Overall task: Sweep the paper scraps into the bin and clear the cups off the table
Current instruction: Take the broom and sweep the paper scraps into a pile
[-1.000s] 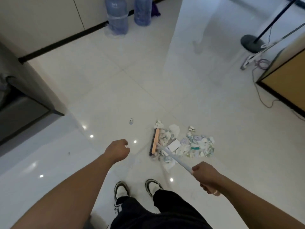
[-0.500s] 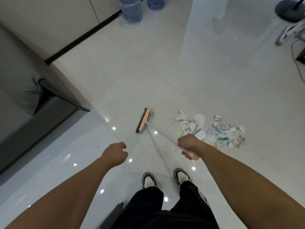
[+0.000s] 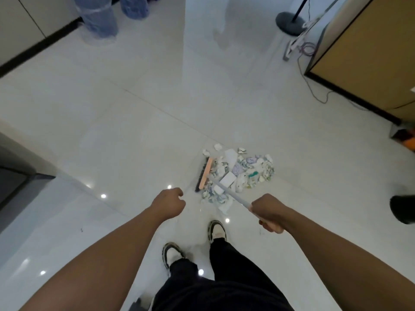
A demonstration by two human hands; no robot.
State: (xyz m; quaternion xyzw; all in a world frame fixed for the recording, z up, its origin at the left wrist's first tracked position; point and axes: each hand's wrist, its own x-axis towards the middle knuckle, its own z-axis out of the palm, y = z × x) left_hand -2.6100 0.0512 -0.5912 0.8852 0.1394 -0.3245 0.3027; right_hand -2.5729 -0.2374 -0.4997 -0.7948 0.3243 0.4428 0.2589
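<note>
A pile of torn paper scraps (image 3: 244, 171) lies on the white tiled floor just ahead of my feet. A broom with an orange-backed head (image 3: 204, 175) stands at the pile's left edge, its pale handle (image 3: 229, 193) slanting down to the right. My right hand (image 3: 268, 213) grips the lower end of that handle. My left hand (image 3: 168, 203) hangs in a loose fist to the left of the broom and holds nothing. No bin or cups show in this view.
Two blue water jugs (image 3: 100, 17) stand at the back left by a wall. A wooden cabinet (image 3: 368, 57) with cables (image 3: 314, 86) and a stand base (image 3: 289, 22) fills the back right. A grey sofa edge (image 3: 15, 176) sits left; a dark object (image 3: 403, 208) at the right edge.
The broom head swung from the left, where it touched a small stray scrap, back right against the pile. My right hand moved right with it. The left hand stayed put.
</note>
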